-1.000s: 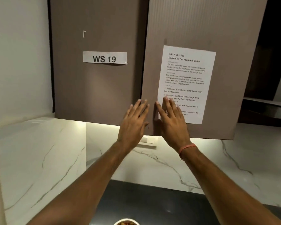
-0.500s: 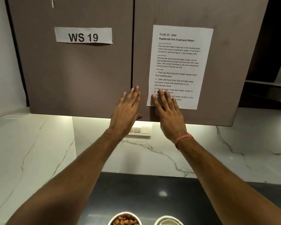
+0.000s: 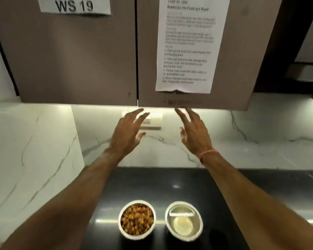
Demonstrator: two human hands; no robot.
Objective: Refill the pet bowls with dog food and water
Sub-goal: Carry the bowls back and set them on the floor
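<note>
Two round white-rimmed bowls stand side by side on the black counter [image 3: 170,183]. The left bowl [image 3: 136,220] is full of brown and yellow dog food. The right bowl [image 3: 184,221] has a shiny metal inside and holds clear water. My left hand [image 3: 128,130] and my right hand [image 3: 194,131] are stretched out in the air above the counter, fingers straight and spread, just below the bottom edge of the wall cabinet. Neither hand holds anything. A pink band sits on my right wrist.
A brown two-door wall cabinet [image 3: 79,60] hangs overhead with a "WS 19" label [image 3: 74,5] and a printed task sheet [image 3: 188,46]. White marble backsplash [image 3: 242,141] runs behind; a marble side wall [image 3: 31,150] stands at left. A switch plate [image 3: 152,120] sits behind my fingers.
Both hands have come down off the cabinet doors to below the cabinet's bottom edge. The view has tilted downward, and both bowls now show fully on the counter.
</note>
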